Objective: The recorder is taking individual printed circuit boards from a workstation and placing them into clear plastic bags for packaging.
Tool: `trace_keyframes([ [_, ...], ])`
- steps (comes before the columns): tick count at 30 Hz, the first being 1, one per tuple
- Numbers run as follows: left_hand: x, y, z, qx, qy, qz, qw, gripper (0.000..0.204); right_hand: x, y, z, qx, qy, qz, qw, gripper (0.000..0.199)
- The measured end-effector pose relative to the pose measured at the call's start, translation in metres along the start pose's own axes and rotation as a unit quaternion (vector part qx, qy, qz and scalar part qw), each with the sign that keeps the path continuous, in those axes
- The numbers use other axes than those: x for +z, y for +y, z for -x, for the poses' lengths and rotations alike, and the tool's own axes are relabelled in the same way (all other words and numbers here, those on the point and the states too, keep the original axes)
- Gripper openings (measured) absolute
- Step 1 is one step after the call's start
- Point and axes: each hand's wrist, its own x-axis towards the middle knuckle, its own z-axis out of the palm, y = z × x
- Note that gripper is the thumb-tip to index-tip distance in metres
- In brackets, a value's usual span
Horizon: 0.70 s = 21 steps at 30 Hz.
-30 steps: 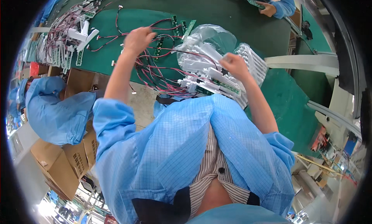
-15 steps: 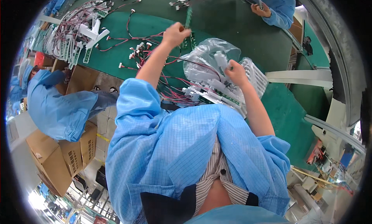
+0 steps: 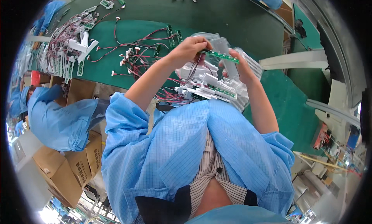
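Observation:
Between the fingers of my left hand (image 3: 190, 49) is the end of a narrow green circuit board (image 3: 221, 56), with dark wires (image 3: 194, 71) hanging beneath it. My right hand (image 3: 243, 68) is closed around a long whitish plastic housing (image 3: 231, 70), which stands tilted behind the board. The board's far end reaches the fingertips of my right hand; whether they touch it I cannot tell. Under both hands are a clear plastic bag (image 3: 203, 35) and a stack of white housings (image 3: 211, 91), some fitted with boards and wires.
Loose green boards (image 3: 170, 35) with red and black wires lie left of my hands. A large heap of wired strips (image 3: 64, 42) covers the table's left end. A white rail (image 3: 294, 60) crosses at right. Cardboard boxes (image 3: 73, 162) and a person in blue (image 3: 58, 115) are at left.
My left hand has brought the green board right and nearer, beside the housing. The housing in my right hand now stands more upright. At upper right, the other person's hand has left the view.

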Motion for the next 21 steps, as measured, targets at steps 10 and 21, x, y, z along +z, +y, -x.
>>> trace_keyframes([
  [10, 0.017, -0.019, 0.001, 0.115, 0.152, -0.233, 0.954, 0.017, -0.007, 0.008, 0.022, -0.070, -0.077, -0.086, 0.991, 0.053],
  [21, -0.008, -0.012, 0.018, 0.020, -0.009, -0.222, 0.975, 0.027, -0.036, 0.020, 0.016, -0.008, 0.033, -0.087, 0.996, 0.037],
])
